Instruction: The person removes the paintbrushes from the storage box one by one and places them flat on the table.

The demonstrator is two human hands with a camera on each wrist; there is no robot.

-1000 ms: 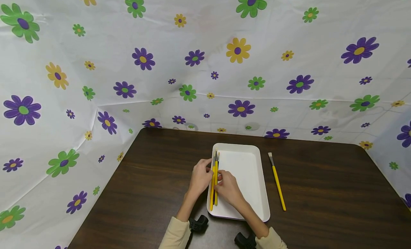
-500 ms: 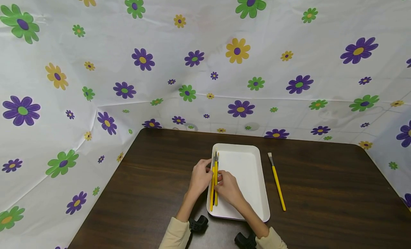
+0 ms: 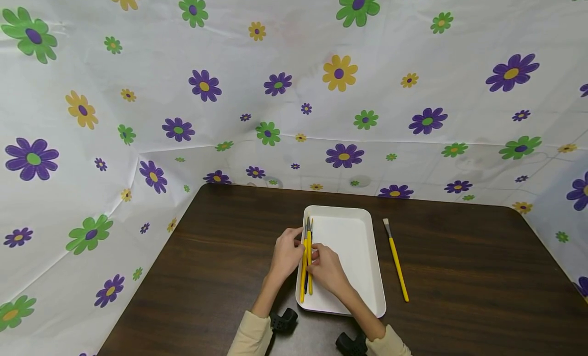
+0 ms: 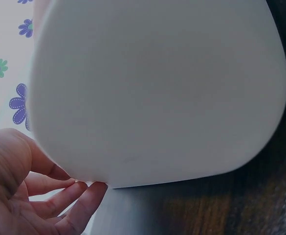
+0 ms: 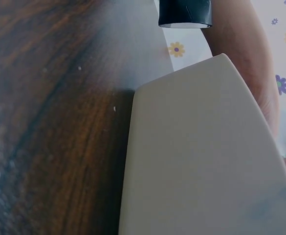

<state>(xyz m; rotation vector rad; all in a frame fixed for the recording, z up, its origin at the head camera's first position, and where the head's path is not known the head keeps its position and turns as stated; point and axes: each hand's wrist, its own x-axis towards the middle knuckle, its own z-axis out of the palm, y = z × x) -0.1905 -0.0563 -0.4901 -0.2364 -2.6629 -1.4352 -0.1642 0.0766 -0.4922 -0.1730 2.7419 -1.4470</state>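
A white tray (image 3: 351, 259) lies on the table with yellow-handled paintbrushes (image 3: 302, 287) along its left side, one with a dark handle between them. My left hand (image 3: 286, 254) is at the left rim, its thumb beside the leftmost brush. In the left wrist view, bent fingers (image 4: 81, 210) grip the tray's edge (image 4: 157, 98). Over the tray, my right hand (image 3: 329, 269) pinches a yellow paintbrush (image 3: 310, 284); its fingertips are partly hidden. In the right wrist view the tray's outer wall (image 5: 201, 161) hides most of that hand.
Another yellow paintbrush (image 3: 398, 269), with a pale flat tip, lies right of the tray on the dark wooden table (image 3: 473, 274). A flowered white curtain (image 3: 294, 50) rises behind and at the sides. Black wrist cameras (image 3: 285, 321) hang below both wrists.
The lower end of the yellow brush at my right hand has shifted slightly right, apart from the leftmost one. My left hand stays in place, and so does the tray.
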